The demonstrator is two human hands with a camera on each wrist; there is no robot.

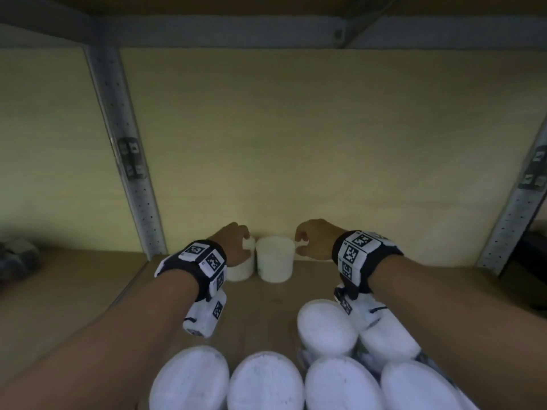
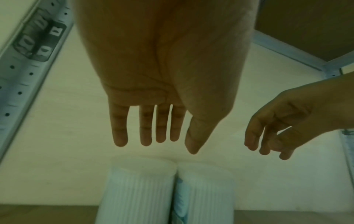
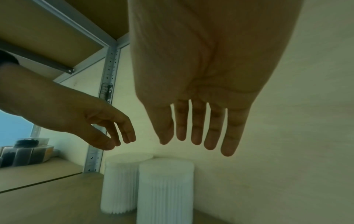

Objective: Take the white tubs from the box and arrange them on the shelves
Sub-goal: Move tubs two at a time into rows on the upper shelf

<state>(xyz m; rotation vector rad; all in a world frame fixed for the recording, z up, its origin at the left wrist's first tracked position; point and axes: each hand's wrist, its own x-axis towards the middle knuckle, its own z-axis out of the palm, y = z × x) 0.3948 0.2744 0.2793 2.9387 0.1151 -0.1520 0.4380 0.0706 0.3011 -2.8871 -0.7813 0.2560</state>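
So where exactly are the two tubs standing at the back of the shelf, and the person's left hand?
left tub (image 3: 119,186), right wrist view, on its ribbed side.
right tub (image 1: 275,258), head view, on its front wall.
left hand (image 2: 164,63), left wrist view, on the palm.

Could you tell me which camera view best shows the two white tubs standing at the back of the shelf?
The right wrist view: both tubs stand unobstructed, ribbed sides and lids visible, touching or nearly so. The left wrist view crops their bases. In the head view they are small, and the left hand partly covers the left one.
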